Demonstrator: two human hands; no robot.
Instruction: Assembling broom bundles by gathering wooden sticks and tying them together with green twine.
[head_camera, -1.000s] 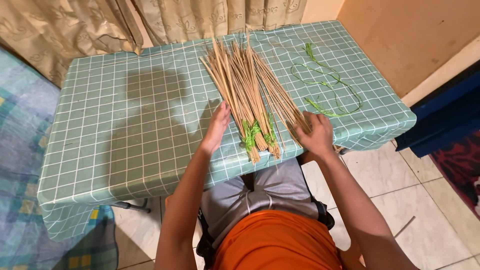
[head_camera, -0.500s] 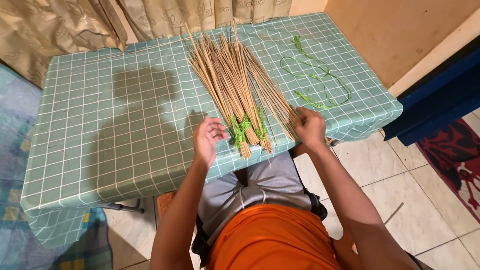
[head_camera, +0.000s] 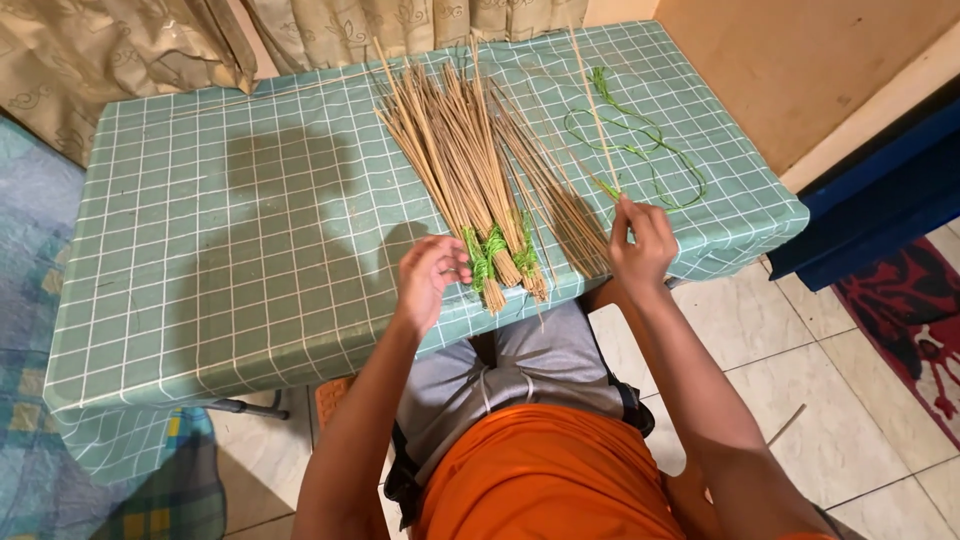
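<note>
A fan of thin tan sticks (head_camera: 455, 160) lies on a table with a green checked cloth (head_camera: 220, 250), some of them bound near my edge with green string (head_camera: 490, 250). My left hand (head_camera: 428, 278) hovers palm up just left of the bound ends, fingers loosely curled and holding nothing. My right hand (head_camera: 640, 240) is pinched on a single long stick (head_camera: 592, 105) that rises upright and leans towards the far edge. A loose green string (head_camera: 640, 145) curls on the cloth beyond that hand.
Beige curtains (head_camera: 150, 50) hang behind the table. A wooden panel (head_camera: 800, 60) and a dark blue ledge (head_camera: 880, 190) stand to the right. Pale floor tiles (head_camera: 800, 400) and a red patterned rug (head_camera: 910, 320) lie at lower right.
My right hand has lifted one stick off the pile and holds it upright. My left hand has come off the sticks and turned palm up.
</note>
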